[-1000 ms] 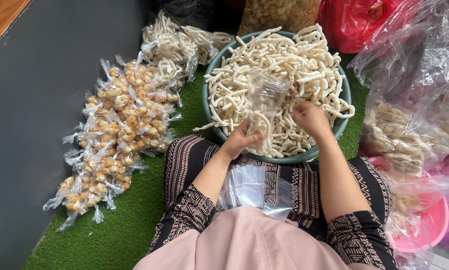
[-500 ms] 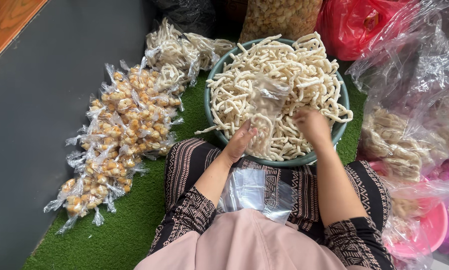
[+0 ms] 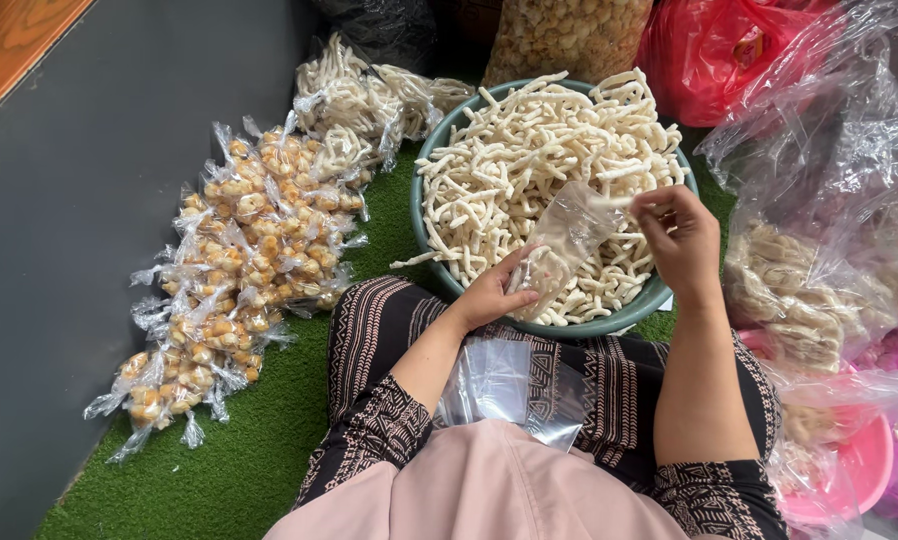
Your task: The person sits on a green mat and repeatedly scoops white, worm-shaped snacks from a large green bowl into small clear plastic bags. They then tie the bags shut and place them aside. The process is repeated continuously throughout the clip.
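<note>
Over the round teal plastic basin [image 3: 431,160] heaped with pale white cracker sticks [image 3: 529,160], both hands work a small clear plastic bag [image 3: 567,240]. The left hand [image 3: 491,292] pinches the bag's lower end between thumb and fingers, just above the near rim, apparently so the bag hangs steady over the heap and anything spilled falls back in. The right hand [image 3: 681,240] is closed around the bag's upper edge with a cracker stick or two at its fingertips, seemingly holding the mouth open. The bag lies slanted between the two hands, its lower end already holding a few sticks.

The basin sits on green artificial turf [image 3: 269,440] directly in front of the person's knees, which are covered by dark patterned fabric [image 3: 379,340], so both hands reach it without stretching. A flat stack of empty clear bags [image 3: 499,385] rests on the lap, close under the left forearm, likely for easy picking.

To the left, along a grey wall [image 3: 89,240], lie rows of small tied packets of golden-brown snacks [image 3: 234,260], and beyond them similar packets of the white sticks [image 3: 359,100], set aside away from the basin. On the right are large crumpled clear bags [image 3: 829,200], a red plastic bag [image 3: 709,50] and a pink tub [image 3: 859,470].
</note>
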Available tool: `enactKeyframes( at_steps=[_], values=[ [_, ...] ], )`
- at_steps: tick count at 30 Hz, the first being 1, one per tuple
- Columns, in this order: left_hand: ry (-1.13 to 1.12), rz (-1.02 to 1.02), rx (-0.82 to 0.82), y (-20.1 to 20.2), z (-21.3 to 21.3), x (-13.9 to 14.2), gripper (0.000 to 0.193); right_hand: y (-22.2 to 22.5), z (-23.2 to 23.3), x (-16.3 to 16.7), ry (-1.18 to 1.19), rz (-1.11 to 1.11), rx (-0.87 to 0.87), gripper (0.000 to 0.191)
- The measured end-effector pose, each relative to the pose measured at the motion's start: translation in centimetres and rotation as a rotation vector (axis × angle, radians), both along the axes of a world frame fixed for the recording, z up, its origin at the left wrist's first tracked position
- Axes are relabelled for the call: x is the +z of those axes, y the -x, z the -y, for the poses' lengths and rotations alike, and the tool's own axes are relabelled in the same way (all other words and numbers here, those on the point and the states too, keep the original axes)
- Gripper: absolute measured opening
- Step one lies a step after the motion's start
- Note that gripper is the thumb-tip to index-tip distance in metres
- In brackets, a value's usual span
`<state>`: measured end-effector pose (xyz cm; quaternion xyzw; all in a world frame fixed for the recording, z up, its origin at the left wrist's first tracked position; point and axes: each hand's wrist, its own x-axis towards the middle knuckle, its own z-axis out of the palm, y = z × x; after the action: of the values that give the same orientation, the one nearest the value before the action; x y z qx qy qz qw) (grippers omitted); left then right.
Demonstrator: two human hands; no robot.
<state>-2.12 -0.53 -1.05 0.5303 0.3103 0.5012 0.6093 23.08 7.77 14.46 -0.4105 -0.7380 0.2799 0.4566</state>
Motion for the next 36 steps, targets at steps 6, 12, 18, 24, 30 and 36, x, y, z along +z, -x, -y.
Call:
enactKeyframes(
  at_steps=[6,12,18,24,30,36],
  values=[
    [-0.041,-0.149,0.026,0.1,0.1,0.1,0.081,1.4,1.8,1.5,0.049,0.068,0.029,0.027],
    [-0.039,-0.092,-0.008,0.1,0.1,0.0,0.081,2.4,2.6,2.2,-0.011,0.192,-0.083,0.026],
    [0.035,-0.175,0.002,0.2,0.2,0.1,0.086,2.0,2.5,2.2,-0.235,0.285,-0.17,0.017],
    [-0.067,-0.057,-0.041,0.2,0.5,0.5,0.088,0.6,1.8,2.2,-0.086,0.15,-0.125,0.017],
    [-0.001,-0.049,-0.068,0.1,0.5,0.8,0.083,1.4,1.4,0.8,0.221,0.252,0.039,0.017],
    [-0.009,-0.085,-0.056,0.2,0.6,1.0,0.089,2.0,1.3,-1.0,0.24,0.197,0.12,0.013]
  ],
)
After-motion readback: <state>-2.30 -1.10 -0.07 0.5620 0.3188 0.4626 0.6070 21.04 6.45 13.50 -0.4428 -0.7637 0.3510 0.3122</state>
